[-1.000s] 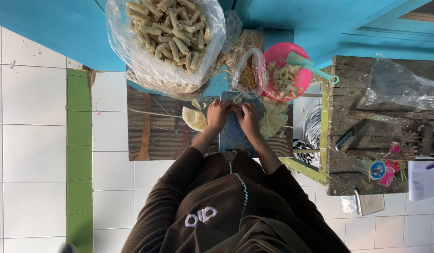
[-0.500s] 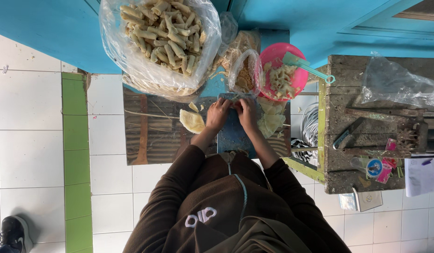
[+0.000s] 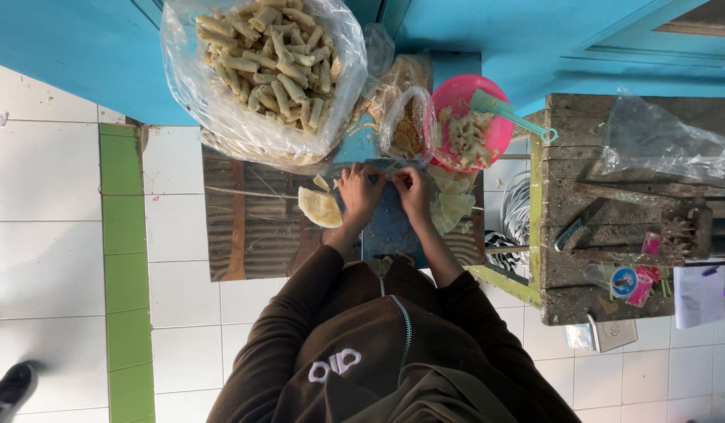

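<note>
A small pale piece (image 3: 387, 177) lies at the far end of a blue board (image 3: 390, 227), pinched between both hands. The left hand (image 3: 361, 192) and the right hand (image 3: 414, 190) sit side by side, fingers curled narrow onto the piece; it is too small to tell its shape. Just left of the board lies a yellowish round wrapper (image 3: 319, 207), and more pale wrappers (image 3: 450, 207) lie just right of it. Beyond the hands stand a large clear bag of rolled pieces (image 3: 260, 70), a smaller plastic bag (image 3: 409, 117) and a pink bowl (image 3: 456, 98) with a teal spoon (image 3: 511, 113). A worn wooden bench (image 3: 613, 204) stands to the right.
</note>
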A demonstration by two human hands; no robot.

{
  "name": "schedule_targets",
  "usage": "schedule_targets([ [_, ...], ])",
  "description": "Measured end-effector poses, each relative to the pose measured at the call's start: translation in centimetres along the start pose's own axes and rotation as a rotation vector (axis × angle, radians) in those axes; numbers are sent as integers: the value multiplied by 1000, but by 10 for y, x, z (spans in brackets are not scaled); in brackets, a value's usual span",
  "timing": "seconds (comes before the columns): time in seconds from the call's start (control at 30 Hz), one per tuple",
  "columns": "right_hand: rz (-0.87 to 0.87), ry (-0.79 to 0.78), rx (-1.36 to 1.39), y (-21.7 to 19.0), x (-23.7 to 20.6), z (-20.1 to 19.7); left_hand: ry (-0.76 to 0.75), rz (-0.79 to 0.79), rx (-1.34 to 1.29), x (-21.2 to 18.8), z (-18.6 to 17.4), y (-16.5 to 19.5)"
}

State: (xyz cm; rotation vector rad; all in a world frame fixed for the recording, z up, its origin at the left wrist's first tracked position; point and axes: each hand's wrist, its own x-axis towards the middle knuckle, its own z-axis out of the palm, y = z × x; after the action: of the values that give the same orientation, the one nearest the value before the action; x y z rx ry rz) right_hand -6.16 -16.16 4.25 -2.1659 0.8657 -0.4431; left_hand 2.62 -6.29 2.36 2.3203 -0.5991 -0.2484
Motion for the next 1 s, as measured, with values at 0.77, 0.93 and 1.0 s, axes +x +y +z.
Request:
schedule_targets([
  [0.77,-346,149,-178,9,-8,-3,67,373,-18,2,5,-9],
  [0.93,-300,200,-225,9,-3,0,36,259,14,8,7,0],
  [1.0,-314,218,-234,6,-1,-2,-1,173,24,14,6,7],
])
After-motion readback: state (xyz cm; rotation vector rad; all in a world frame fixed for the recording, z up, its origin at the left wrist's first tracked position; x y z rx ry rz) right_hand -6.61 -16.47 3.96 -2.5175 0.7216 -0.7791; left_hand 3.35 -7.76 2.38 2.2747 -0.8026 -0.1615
